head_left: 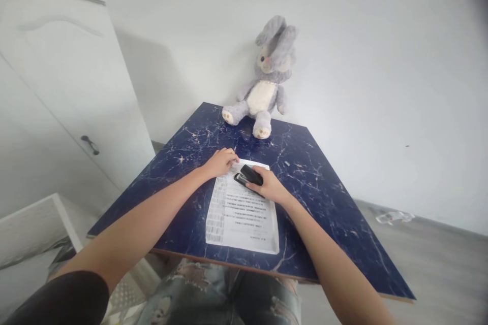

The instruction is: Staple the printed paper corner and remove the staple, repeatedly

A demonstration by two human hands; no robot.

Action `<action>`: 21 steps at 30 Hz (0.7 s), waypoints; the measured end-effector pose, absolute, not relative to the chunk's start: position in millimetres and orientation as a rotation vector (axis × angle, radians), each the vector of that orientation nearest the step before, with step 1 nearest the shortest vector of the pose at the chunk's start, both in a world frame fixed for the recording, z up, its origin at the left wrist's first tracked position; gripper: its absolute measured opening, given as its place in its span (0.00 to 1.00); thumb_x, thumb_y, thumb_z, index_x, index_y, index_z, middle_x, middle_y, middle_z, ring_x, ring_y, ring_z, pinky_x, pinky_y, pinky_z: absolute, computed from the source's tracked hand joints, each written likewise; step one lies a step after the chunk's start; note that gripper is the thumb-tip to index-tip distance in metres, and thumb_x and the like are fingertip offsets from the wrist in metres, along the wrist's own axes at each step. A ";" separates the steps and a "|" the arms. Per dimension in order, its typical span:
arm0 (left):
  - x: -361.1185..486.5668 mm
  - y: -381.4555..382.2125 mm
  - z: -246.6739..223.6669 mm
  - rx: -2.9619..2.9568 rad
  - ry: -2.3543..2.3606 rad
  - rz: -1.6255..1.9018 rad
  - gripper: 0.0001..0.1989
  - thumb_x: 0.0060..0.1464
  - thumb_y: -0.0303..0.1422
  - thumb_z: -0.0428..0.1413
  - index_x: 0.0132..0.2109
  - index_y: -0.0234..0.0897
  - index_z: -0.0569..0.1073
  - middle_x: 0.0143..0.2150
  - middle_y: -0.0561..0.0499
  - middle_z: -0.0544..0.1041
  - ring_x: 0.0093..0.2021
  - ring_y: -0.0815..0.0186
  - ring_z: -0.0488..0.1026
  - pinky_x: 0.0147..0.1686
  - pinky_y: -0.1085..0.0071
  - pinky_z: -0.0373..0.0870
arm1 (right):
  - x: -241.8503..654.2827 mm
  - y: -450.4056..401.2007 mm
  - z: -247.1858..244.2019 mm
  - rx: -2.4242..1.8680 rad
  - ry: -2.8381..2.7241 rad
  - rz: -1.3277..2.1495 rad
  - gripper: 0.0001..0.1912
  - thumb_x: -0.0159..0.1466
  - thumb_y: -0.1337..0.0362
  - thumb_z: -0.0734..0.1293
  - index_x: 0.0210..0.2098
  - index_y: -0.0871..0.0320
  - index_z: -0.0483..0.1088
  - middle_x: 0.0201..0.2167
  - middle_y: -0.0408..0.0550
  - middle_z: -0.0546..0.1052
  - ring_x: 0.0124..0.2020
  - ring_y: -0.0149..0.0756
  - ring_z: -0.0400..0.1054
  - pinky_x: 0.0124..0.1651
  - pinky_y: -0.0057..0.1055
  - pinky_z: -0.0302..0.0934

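A stack of printed paper sheets (244, 223) lies on the dark blue marbled table (183, 203), its text upside down to me. My right hand (271, 184) is wrapped round a black stapler (252, 174) above the upper part of the sheets. The stapler's jaws are apart and point left. At the far left corner of the sheets, my left hand (221, 162) has its fingers bent over the paper edge. Its thumb is hard to make out.
A grey plush rabbit (263, 94) sits at the table's far end against the wall. To the left stands a white cabinet (64, 96); a white chair (41, 223) is at the lower left. A clear plastic item (394, 217) lies on the floor at right.
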State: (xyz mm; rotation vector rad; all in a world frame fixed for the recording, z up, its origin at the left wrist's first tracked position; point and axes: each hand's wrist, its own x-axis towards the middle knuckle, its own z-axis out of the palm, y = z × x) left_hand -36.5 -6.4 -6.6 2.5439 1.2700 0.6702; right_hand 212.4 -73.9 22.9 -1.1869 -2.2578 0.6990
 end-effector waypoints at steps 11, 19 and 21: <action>-32.8 -14.5 -4.3 2.656 1.154 0.632 0.12 0.61 0.37 0.60 0.51 0.43 0.78 0.53 0.46 0.76 0.55 0.55 0.70 0.55 0.57 0.66 | 319.8 -14.2 -1.1 -1.607 -1.934 0.020 0.18 0.63 0.65 0.66 0.50 0.57 0.80 0.53 0.58 0.77 0.51 0.48 0.72 0.57 0.45 0.66; -9.5 -37.9 -2.0 2.750 1.206 0.571 0.13 0.64 0.29 0.53 0.53 0.40 0.74 0.53 0.45 0.73 0.55 0.57 0.69 0.55 0.58 0.66 | 311.7 9.2 -18.2 -1.687 -2.035 -0.004 0.14 0.60 0.72 0.63 0.35 0.57 0.81 0.37 0.54 0.83 0.38 0.43 0.77 0.50 0.37 0.69; -5.6 -40.0 -4.0 2.785 1.188 0.539 0.14 0.63 0.27 0.51 0.54 0.39 0.74 0.53 0.45 0.73 0.53 0.57 0.69 0.53 0.59 0.67 | 290.9 18.0 -7.6 -1.651 -2.017 0.072 0.12 0.59 0.72 0.65 0.36 0.58 0.80 0.33 0.51 0.83 0.35 0.40 0.77 0.45 0.33 0.69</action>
